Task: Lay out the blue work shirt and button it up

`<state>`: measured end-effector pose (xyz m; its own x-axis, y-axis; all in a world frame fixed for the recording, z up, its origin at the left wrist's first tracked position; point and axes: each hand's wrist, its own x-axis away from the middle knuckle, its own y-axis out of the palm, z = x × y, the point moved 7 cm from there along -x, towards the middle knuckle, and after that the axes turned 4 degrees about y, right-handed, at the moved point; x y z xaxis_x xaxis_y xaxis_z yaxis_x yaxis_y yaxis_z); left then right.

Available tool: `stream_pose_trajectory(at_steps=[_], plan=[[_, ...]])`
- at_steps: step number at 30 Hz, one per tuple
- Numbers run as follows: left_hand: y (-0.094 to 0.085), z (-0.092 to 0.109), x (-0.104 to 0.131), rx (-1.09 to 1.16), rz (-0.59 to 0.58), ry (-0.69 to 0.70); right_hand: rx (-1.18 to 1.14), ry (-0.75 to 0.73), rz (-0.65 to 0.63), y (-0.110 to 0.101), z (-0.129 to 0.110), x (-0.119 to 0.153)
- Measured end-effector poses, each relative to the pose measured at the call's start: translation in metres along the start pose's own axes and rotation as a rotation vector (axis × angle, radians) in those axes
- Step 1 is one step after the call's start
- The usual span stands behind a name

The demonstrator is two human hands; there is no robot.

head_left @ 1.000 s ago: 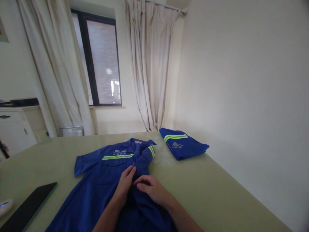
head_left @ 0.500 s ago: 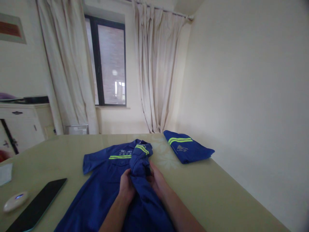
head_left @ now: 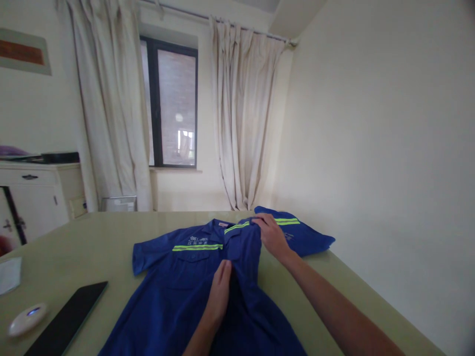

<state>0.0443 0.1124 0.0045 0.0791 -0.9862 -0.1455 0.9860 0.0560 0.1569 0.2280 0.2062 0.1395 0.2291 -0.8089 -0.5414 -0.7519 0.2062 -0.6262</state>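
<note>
In the head view, your left hand (head_left: 221, 286) is narrow, thumb and fingers together on the front edge of the blue shirt (head_left: 166, 301); it looks to be pinching the cloth there. Your right hand (head_left: 270, 235), ahead of the left and to its right, also has its fingers nearly closed, gripping the same shirt near the shoulder, and part of the front panel stands raised between your two hands.

The shirt lies face up on the pale green surface (head_left: 341, 296), beneath and around your left hand, its collar (head_left: 218, 225) ahead of that hand. One short sleeve (head_left: 148, 256) points away to the left of your left hand, and a yellow-green stripe (head_left: 198, 247) crosses the chest just ahead of it.

Directly behind your right hand, and partly hidden by it, a folded blue garment (head_left: 309, 242) with a similar stripe rests on the surface, reaching out to that hand's right. Well to the left of your left hand lie a dark flat slab (head_left: 69, 316), a white oval device (head_left: 27, 320) beyond it, and a pale sheet (head_left: 10, 275) farther ahead.
</note>
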Motion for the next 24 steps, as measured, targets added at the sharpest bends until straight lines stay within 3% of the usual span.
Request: stream_pose_trajectory(at_steps=[1,3,6,9,12,15,18,21,24], plan=[[0.006,0.009,0.004,-0.200,-0.038,0.114,0.167,-0.047,-0.029,-0.012,0.008,0.000],[0.015,0.019,0.013,-0.549,-0.054,0.269,0.442,0.037,-0.053,-0.034,0.039,0.004],[0.018,0.020,0.022,-0.955,-0.007,0.302,0.567,0.220,-0.052,-0.050,0.081,0.023],[0.019,0.007,0.024,-1.159,-0.086,0.184,0.562,0.246,-0.094,-0.033,0.086,0.036],[0.024,0.000,0.025,-1.183,-0.187,0.125,0.518,0.188,-0.131,0.006,0.063,0.033],[0.027,0.001,0.024,-1.034,-0.175,0.111,0.486,0.183,-0.165,0.049,0.039,0.020],[0.035,-0.006,0.023,-0.607,-0.194,0.004,0.495,0.248,-0.209,0.083,0.032,0.011],[0.051,-0.017,0.027,-0.075,-0.254,-0.171,0.510,0.341,-0.263,0.103,0.039,0.010],[0.063,-0.016,0.033,0.185,-0.282,-0.231,0.494,0.417,-0.272,0.107,0.049,0.006]])
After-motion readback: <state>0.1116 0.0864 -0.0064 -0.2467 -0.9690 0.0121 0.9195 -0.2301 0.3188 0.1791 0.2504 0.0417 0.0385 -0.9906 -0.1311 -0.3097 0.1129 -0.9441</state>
